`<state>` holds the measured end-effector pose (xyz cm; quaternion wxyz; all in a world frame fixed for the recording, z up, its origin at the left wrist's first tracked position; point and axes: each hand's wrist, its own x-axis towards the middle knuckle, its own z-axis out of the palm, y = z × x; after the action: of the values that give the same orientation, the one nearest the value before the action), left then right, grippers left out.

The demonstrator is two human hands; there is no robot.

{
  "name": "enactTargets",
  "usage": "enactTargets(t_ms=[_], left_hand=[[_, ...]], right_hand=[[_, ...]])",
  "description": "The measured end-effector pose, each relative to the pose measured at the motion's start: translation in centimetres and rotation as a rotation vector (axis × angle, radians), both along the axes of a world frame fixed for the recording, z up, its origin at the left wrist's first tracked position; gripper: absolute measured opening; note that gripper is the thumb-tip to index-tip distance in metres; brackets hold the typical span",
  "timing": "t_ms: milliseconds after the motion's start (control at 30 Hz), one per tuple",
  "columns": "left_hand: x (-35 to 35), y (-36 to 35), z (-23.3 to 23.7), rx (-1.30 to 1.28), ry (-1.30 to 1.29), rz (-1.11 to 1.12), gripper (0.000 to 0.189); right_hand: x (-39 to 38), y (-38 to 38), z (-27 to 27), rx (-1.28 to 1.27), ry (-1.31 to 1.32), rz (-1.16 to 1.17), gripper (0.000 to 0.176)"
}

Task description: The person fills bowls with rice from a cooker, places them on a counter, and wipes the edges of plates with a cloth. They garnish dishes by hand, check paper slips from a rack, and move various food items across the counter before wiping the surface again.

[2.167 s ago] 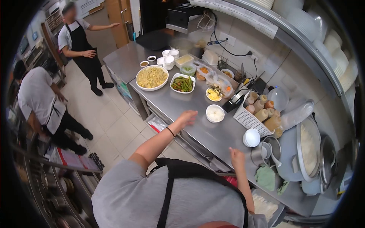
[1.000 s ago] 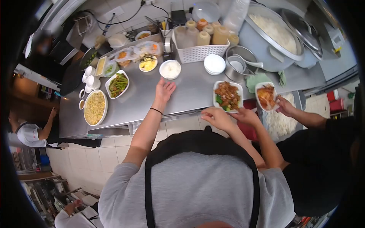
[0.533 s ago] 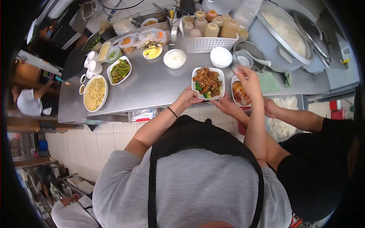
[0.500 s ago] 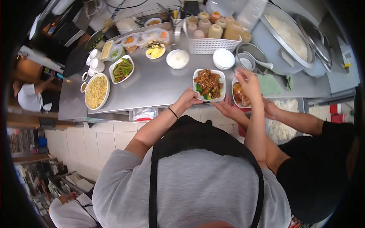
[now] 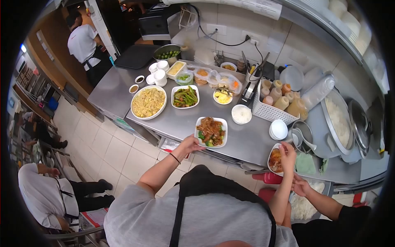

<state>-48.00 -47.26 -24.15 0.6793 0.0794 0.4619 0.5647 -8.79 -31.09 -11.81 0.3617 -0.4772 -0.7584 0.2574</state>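
Square plate (image 5: 211, 131) of brown meat and greens: flat on steel counter (image 5: 242, 142), near front edge. Near-left corner pinched in left hand (image 5: 189, 144). Right hand (image 5: 287, 151) closed over rim of second plate (image 5: 273, 161), orange-red food, at counter edge. Co-worker's hand (image 5: 301, 186) just below. Behind: small white bowl (image 5: 241, 114), green-bean dish (image 5: 185, 96), noodle platter (image 5: 148, 102).

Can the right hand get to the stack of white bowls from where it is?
Probably yes. The right hand is at the rim of the saucy plate, and the stack of white bowls stands just beyond it on the counter with nothing visible between them.
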Motion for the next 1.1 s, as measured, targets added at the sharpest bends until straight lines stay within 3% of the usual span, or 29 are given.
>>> enactTargets(t_ms=[167, 233, 333, 367, 433, 567, 633, 700, 767, 833, 900, 1033, 1100], left_hand=[[-5.0, 1.2, 0.3, -0.052, -0.007, 0.107, 0.060], [-5.4, 1.5, 1.4, -0.039, 0.013, 0.095, 0.052], [-4.3, 1.6, 0.4, 0.037, -0.007, 0.285, 0.029], [-3.4, 1.2, 0.5, 0.005, -0.013, 0.238, 0.029], [-1.4, 0.5, 0.6, -0.040, -0.235, 0.428, 0.025], [4.1, 0.5, 0.4, -0.081, -0.294, 0.102, 0.025], [7.1, 1.3, 1.3, -0.022, -0.083, -0.214, 0.027], [9.5, 3.3, 2.2, -0.022, -0.006, -0.279, 0.026], [10.4, 5.2, 1.8, 0.004, -0.017, -0.282, 0.027], [11.1, 6.3, 1.9, -0.006, -0.040, -0.212, 0.028], [11.5, 6.7, 1.4, -0.053, -0.061, -0.191, 0.028], [10.1, 5.3, -0.4, -0.122, -0.080, 0.086, 0.030], [8.8, 4.2, -1.4, -0.110, -0.107, 0.391, 0.035]], right_hand=[[1.3, 0.4, -0.2, 0.014, -0.027, -0.104, 0.021], [1.9, 0.3, 0.2, -0.037, -0.019, -0.139, 0.022], [4.7, 0.5, -0.1, 0.094, -0.068, -0.193, 0.023], [5.7, 0.4, 0.1, 0.106, -0.082, -0.231, 0.023], [8.0, 0.0, 0.8, 0.171, -0.090, -0.333, 0.023], [15.0, -0.9, 1.2, 0.196, -0.115, -0.613, 0.020], [20.1, 0.1, -2.5, -0.028, -0.215, -0.686, 0.020], [22.2, 0.7, -6.4, -0.470, -0.342, -0.601, 0.018], [22.4, 0.0, -10.8, -0.899, 0.112, -0.237, 0.025], [17.6, -1.9, -9.7, -1.110, 0.409, -0.210, 0.036], [14.9, -2.8, -9.7, -1.062, 0.691, -0.135, 0.038], [14.8, -1.7, -13.5, -0.927, 0.735, -0.133, 0.037], [15.0, -1.4, -13.5, -0.915, 0.674, -0.145, 0.037]])
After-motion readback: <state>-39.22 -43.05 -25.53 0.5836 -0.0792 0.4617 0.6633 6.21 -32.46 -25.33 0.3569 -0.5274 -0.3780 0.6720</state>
